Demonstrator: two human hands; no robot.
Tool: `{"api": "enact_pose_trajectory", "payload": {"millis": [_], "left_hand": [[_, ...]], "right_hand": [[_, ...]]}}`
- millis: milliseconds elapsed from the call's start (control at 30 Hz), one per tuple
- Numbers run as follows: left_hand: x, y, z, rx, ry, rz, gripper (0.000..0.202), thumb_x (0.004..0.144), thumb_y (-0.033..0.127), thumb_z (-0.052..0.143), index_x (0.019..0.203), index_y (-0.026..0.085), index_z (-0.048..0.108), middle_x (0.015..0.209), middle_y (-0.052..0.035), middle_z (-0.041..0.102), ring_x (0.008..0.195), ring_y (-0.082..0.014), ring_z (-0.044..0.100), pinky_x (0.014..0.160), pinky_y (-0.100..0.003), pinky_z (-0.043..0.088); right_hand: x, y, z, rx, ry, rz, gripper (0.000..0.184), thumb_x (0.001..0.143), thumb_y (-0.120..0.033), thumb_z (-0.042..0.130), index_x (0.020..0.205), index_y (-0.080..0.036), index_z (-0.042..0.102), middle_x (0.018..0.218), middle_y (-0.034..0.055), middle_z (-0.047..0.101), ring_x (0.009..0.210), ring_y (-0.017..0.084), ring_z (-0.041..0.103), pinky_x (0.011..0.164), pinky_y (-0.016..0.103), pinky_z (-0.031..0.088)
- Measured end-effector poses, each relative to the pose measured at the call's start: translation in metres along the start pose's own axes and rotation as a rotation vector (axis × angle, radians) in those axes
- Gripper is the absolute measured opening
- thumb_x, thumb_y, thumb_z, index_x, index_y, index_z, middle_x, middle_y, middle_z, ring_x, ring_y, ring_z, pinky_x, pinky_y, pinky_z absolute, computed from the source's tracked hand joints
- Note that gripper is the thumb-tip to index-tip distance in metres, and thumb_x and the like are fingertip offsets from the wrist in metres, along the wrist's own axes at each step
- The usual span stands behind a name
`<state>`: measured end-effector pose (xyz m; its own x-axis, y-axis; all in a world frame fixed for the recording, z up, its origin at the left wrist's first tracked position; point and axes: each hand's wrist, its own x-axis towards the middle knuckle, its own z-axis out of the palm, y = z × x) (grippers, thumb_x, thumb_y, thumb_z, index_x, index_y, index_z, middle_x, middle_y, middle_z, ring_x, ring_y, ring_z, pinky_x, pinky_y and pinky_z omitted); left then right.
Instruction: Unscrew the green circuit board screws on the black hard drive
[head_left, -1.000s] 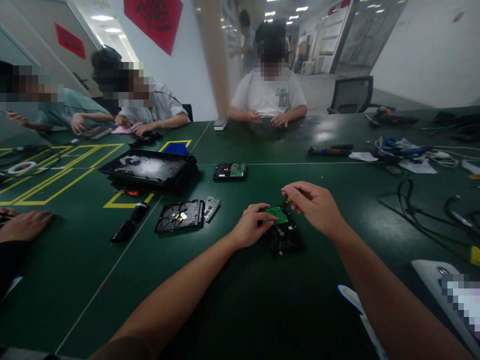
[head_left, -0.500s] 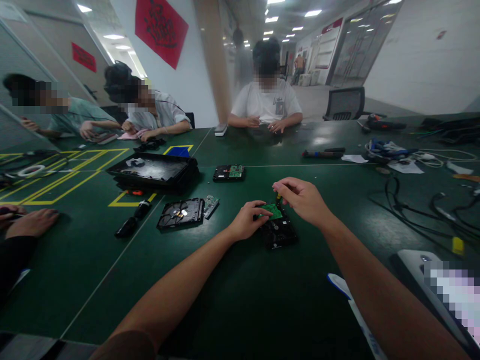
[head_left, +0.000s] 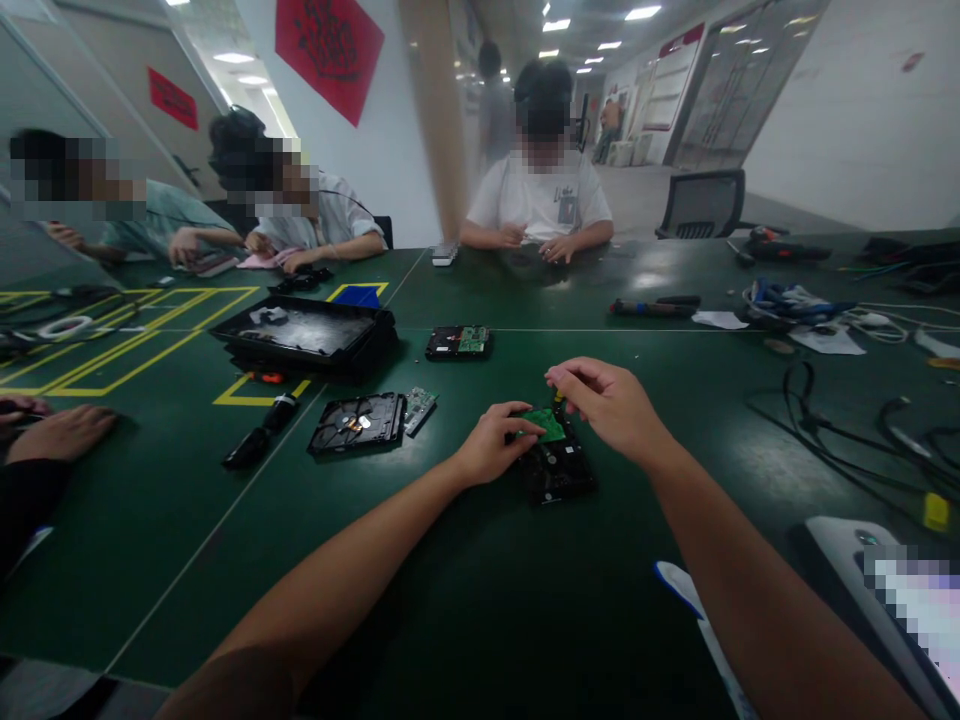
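Observation:
A black hard drive (head_left: pixel 559 470) lies on the green table (head_left: pixel 465 590) in front of me, its green circuit board (head_left: pixel 546 424) facing up. My left hand (head_left: pixel 491 443) rests on the drive's left side with curled fingers pressing the board's edge. My right hand (head_left: pixel 606 404) hovers over the drive's far end, fingers pinched on a small tool with a yellow tip, held upright on the board.
An opened drive (head_left: pixel 352 424) with a loose board (head_left: pixel 418 407) lies to the left, another drive (head_left: pixel 459 342) farther back, and a black tray (head_left: pixel 304 335). Screwdrivers (head_left: pixel 259 436) and cables (head_left: pixel 847 425) lie around. Three people sit across; another person's hand (head_left: pixel 60 432) rests at left.
My hands stay on the drive, almost still. The view has shifted slightly as my head moved.

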<state>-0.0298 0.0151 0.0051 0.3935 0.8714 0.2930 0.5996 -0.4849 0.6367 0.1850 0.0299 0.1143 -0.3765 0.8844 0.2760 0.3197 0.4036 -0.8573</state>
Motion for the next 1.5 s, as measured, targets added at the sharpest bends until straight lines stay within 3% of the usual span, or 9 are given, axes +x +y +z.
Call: {"api": "enact_pose_trajectory", "payload": {"millis": [333,467,733,1000,1233,1500], "left_hand": [[0.001,0.000,0.001,0.004,-0.028,-0.018,0.023,0.096,0.031,0.064,0.116,0.033,0.076,0.141,-0.0062,0.057,0.132,-0.0285,0.051,0.112,-0.053,0.040],[0.002,-0.001,-0.002,0.005,-0.022,0.000,0.022,0.096,0.030,0.064,0.114,0.032,0.076,0.140,-0.0070,0.059,0.131,-0.0276,0.053,0.112,-0.052,0.041],[0.002,0.004,-0.001,0.001,-0.011,0.025,0.021,0.094,0.027,0.067,0.112,0.028,0.078,0.138,-0.0091,0.060,0.129,-0.0269,0.056,0.111,-0.049,0.043],[0.003,0.001,0.002,0.028,-0.026,0.036,0.022,0.093,0.024,0.067,0.112,0.027,0.078,0.137,-0.0097,0.061,0.127,-0.0267,0.059,0.110,-0.048,0.044],[0.007,0.009,0.009,0.046,-0.013,0.065,0.021,0.094,0.025,0.065,0.111,0.026,0.079,0.135,-0.0104,0.062,0.126,-0.0269,0.059,0.108,-0.047,0.046],[0.009,0.010,0.017,0.058,0.005,0.061,0.022,0.093,0.024,0.067,0.111,0.027,0.079,0.135,-0.0113,0.062,0.125,-0.0281,0.059,0.108,-0.049,0.045]], "right_hand": [[-0.002,0.010,0.002,0.092,0.107,0.091,0.036,0.096,-0.053,0.059,0.103,-0.021,0.074,0.088,0.0051,0.071,0.065,0.015,0.061,0.056,0.029,0.046],[0.004,0.011,-0.001,0.026,0.090,0.054,0.038,0.096,-0.054,0.059,0.101,-0.020,0.075,0.077,0.0036,0.068,0.062,0.014,0.059,0.056,0.029,0.045],[0.003,0.012,-0.006,-0.043,0.075,0.035,0.041,0.096,-0.057,0.056,0.096,-0.021,0.073,0.077,0.0037,0.070,0.061,0.014,0.059,0.056,0.028,0.042],[0.001,0.012,-0.014,0.044,-0.013,0.015,0.033,0.096,-0.051,0.057,0.099,-0.022,0.072,0.100,0.0059,0.073,0.058,0.011,0.058,0.051,0.026,0.043],[-0.001,0.011,-0.021,0.054,-0.050,0.028,0.035,0.096,-0.052,0.057,0.093,-0.020,0.072,0.077,0.0037,0.069,0.059,0.013,0.060,0.052,0.026,0.048],[-0.005,0.019,-0.031,-0.002,-0.029,0.010,0.035,0.098,-0.050,0.054,0.097,-0.021,0.071,0.089,0.0063,0.073,0.060,0.013,0.061,0.057,0.029,0.050]]}}
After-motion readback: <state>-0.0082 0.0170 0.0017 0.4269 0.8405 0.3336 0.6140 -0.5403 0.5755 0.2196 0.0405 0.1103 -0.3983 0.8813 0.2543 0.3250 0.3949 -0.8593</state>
